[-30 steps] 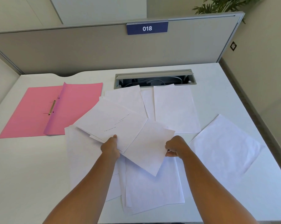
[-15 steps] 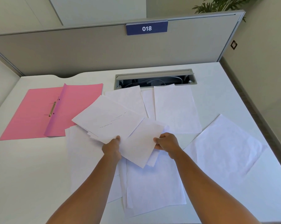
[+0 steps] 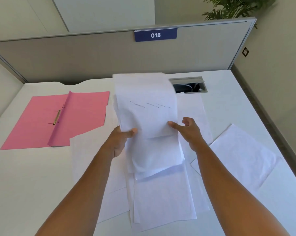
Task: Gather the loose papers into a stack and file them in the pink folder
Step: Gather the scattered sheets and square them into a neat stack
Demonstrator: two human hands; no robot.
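Loose papers (image 3: 145, 106): left hand (image 3: 120, 140) pinches the raised bundle; right hand (image 3: 186, 128), fingers relaxed, steadies its edge for alignment.

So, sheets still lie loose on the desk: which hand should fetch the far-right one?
The right hand: it looks open and nearer that sheet, while the left hand grips the gathered papers.

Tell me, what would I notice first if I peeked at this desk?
Two hands in the middle, the left hand gripping a raised bunch of papers while the right hand touches its edge with its thumb. To the left lies an open pink folder with a gold clip. More loose sheets are spread over the white desk.
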